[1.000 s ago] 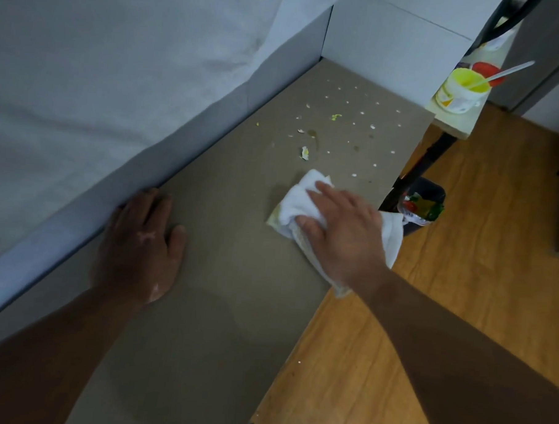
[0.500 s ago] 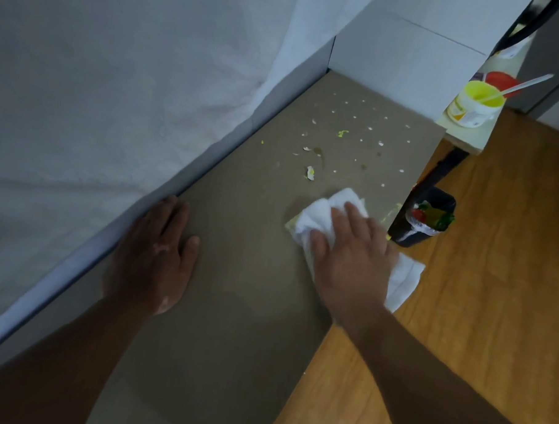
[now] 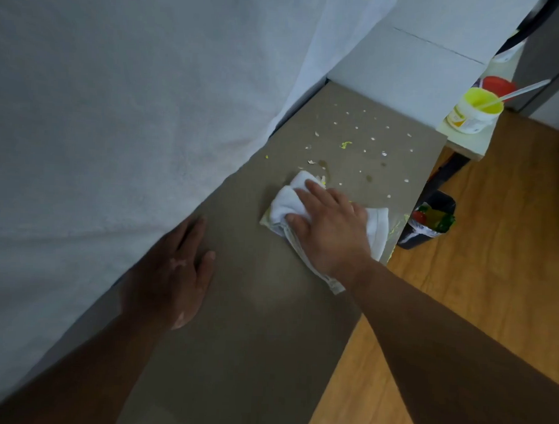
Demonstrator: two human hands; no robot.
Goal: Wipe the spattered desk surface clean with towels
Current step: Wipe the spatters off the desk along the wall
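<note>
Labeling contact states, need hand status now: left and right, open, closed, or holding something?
Left hand: open, flat on the desk, holding nothing.
Right hand: open, fingers straight, pressing the white towel onto the desk.

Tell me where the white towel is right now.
Head view: the white towel lies on the desk under the right hand, near the desk's right edge, just short of the spatters.

Head-worn wide-angle view (the only camera), looking forward and steeply down along the brown desk point(image 3: 233, 354) from close above its near end. The desk runs diagonally toward the upper right, with a white sheet point(image 3: 115, 124) filling the left and wooden floor point(image 3: 493, 269) the right.
</note>
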